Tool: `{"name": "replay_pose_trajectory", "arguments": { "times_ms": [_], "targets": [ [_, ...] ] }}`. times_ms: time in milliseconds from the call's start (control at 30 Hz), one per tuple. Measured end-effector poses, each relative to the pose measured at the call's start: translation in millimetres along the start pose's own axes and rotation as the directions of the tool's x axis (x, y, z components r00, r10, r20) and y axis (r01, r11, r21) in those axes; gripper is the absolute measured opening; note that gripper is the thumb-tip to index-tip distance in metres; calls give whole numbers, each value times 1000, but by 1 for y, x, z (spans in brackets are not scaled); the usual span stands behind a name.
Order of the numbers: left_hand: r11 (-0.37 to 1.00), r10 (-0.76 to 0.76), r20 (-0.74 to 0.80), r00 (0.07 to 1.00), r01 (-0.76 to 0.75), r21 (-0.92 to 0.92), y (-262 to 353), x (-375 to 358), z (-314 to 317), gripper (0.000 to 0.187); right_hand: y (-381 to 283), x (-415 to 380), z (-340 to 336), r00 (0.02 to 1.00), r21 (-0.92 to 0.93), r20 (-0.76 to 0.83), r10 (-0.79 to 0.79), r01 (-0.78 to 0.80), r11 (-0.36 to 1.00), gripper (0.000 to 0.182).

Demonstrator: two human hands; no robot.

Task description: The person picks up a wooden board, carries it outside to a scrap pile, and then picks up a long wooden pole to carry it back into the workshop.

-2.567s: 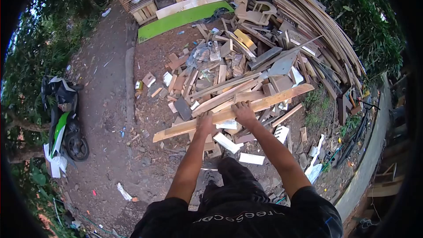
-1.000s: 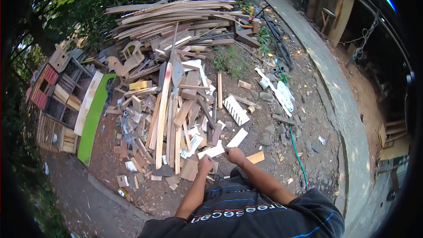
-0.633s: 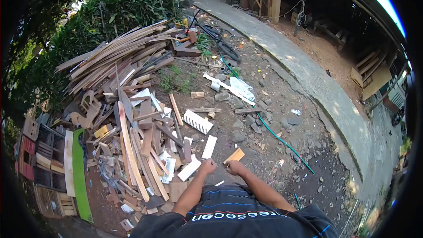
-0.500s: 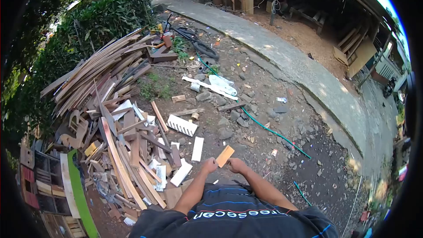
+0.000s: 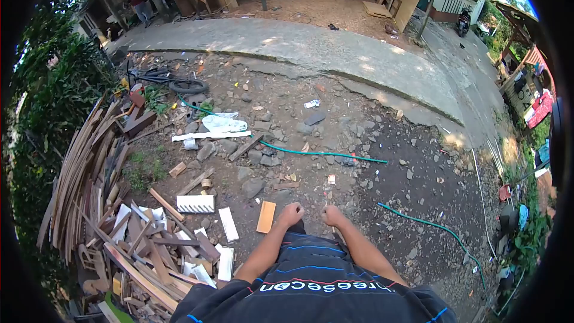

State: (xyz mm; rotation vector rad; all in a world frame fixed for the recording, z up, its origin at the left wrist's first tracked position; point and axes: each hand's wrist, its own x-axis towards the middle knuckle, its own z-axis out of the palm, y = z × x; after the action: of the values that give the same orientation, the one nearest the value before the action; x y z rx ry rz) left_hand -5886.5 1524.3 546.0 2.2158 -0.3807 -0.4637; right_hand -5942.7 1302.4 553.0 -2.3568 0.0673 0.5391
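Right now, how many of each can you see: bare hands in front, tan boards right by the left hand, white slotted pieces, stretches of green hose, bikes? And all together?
Bare hands, left hand and right hand: 2
Tan board: 1
White slotted piece: 1
Green hose, upper stretch and lower stretch: 2
Bike: 1
Total: 7

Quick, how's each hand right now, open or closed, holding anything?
Left hand: loosely closed, nothing visible in it.
Right hand: loosely closed, nothing visible in it.
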Motion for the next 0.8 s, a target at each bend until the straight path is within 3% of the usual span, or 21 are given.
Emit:
{"name": "replay_pose_trajectory", "arguments": {
  "times_ms": [100, 233, 433, 500, 600, 733, 800],
  "targets": [
    [1000, 23, 16, 1000, -23, -6, 17, 44, 7, 21, 23, 10, -10, 992, 61, -114, 48, -41, 997, 26],
    [998, 57, 164, 985, -60, 11, 32, 117, 18, 21, 46, 35, -51, 955, 77, -277, 110, -92, 993, 28],
    [976, 113, 342, 933, -168, 135, 30, 273, 18, 25, 78, 147, -138, 938, 166, -282, 204, -162, 973, 31],
    [961, 102, 348, 932, -183, 208, 36, 332, 2, 26, 79, 192, -163, 924, 134, -346, 159, -119, 984, 29],
    [989, 105, 182, 978, -122, 85, 49, 404, -12, 26, 72, 249, -199, 879, 160, -445, 171, -111, 981, 25],
    [989, 61, 136, 989, -78, 124, 59, 464, -18, 27, 68, 291, -234, 862, 202, -498, 96, 7, 979, 24],
    [993, 43, 120, 992, -56, 108, 67, 477, -15, 28, 72, 318, -260, 863, 214, -491, 117, -10, 977, 25]
  ]
}}
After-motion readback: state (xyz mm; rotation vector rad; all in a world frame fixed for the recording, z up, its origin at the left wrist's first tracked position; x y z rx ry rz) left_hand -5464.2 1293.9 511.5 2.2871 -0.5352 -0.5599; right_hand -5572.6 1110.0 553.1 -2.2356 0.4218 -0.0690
